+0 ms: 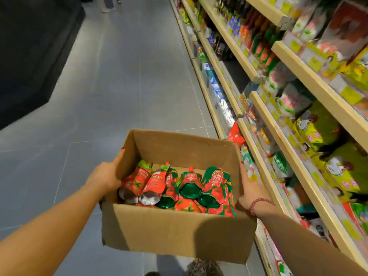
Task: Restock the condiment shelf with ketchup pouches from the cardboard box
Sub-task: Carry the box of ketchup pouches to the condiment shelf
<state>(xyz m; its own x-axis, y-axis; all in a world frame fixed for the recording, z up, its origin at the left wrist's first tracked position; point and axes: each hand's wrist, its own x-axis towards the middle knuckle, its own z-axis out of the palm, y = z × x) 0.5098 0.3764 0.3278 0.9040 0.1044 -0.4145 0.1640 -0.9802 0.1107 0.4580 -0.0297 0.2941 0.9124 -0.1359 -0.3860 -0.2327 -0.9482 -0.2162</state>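
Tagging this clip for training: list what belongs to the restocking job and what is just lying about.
Job: cardboard box, pressed between left hand and right hand; ketchup pouches inside it; shelf beside it.
Lying about: sauce bottles higher up; yellow-green packets; grey floor.

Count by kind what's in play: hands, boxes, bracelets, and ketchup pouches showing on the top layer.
2 hands: left hand, right hand
1 cardboard box
1 bracelet
5 ketchup pouches on top; more beneath, uncountable
Total: 9
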